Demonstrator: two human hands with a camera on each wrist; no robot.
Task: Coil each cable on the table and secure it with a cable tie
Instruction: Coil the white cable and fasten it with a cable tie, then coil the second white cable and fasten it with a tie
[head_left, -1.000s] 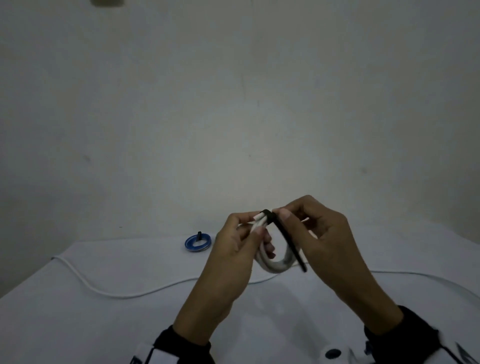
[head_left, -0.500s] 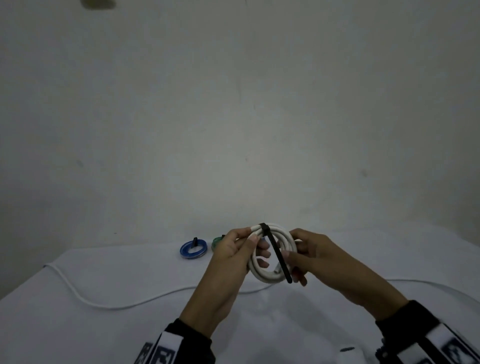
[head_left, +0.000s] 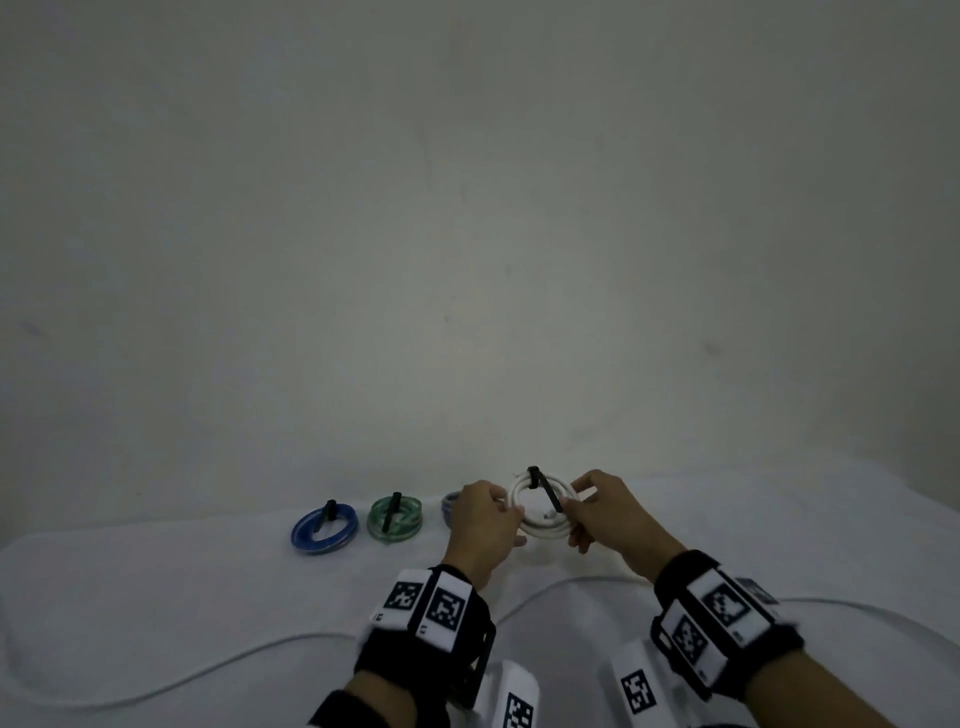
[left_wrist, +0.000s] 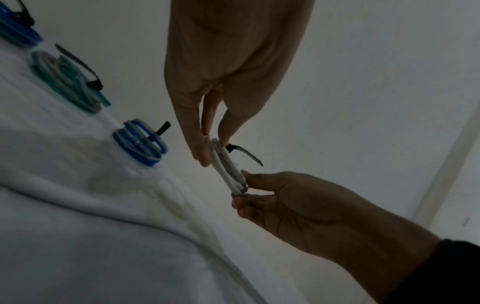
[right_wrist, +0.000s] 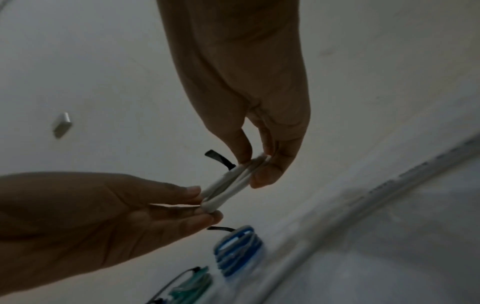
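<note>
A white cable coil (head_left: 540, 525) bound by a black cable tie (head_left: 543, 488) hangs just above the table, at the right end of a row of tied coils. My left hand (head_left: 511, 519) pinches its left rim and my right hand (head_left: 576, 514) pinches its right rim. In the left wrist view my left hand (left_wrist: 213, 148) holds the white coil (left_wrist: 228, 166) edge-on, with the tie's tail (left_wrist: 244, 152) sticking out. The right wrist view shows my right hand (right_wrist: 255, 170) pinching the white coil (right_wrist: 228, 185) near the cable tie (right_wrist: 221, 159).
A tied blue coil (head_left: 324, 527), a green coil (head_left: 395, 519) and a second blue coil (head_left: 451, 504), half hidden by my left hand, lie in a row by the wall. A loose white cable (head_left: 208, 670) snakes across the white table (head_left: 156, 597) under my wrists.
Both hands have carried the white coil down and away from me toward the row of coils. My right hand moved from the tie's tail to the coil's rim. The view tilted down.
</note>
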